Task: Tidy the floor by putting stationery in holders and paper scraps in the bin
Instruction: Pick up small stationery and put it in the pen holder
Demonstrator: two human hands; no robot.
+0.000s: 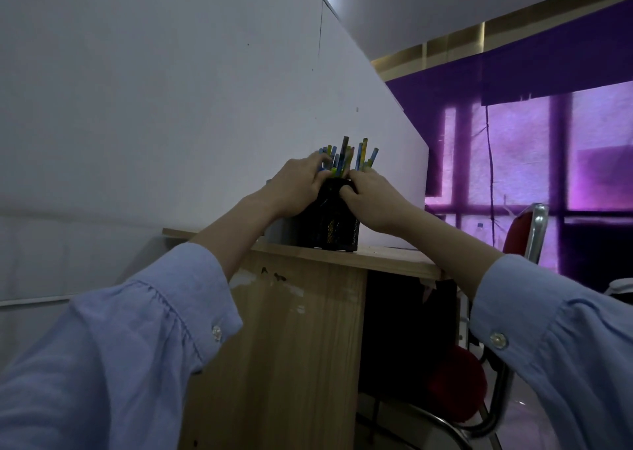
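Note:
A black mesh holder point(330, 229) stands on a wooden desk top point(387, 258) against the white wall. Several coloured pencils and pens point(346, 157) stick up out of it. My left hand point(296, 184) wraps the holder's left side, its fingers at the rim among the pencils. My right hand point(373, 199) presses the holder's right side, fingertips at the rim touching the pencils. Both hands grip the holder from opposite sides. The floor and any paper scraps are out of view.
The desk's wooden side panel point(284, 347) rises straight ahead. A red chair with a chrome frame point(479, 381) stands to the right under the desk edge. Purple-curtained windows point(531, 155) fill the right background. A grey object point(279, 230) sits just left of the holder.

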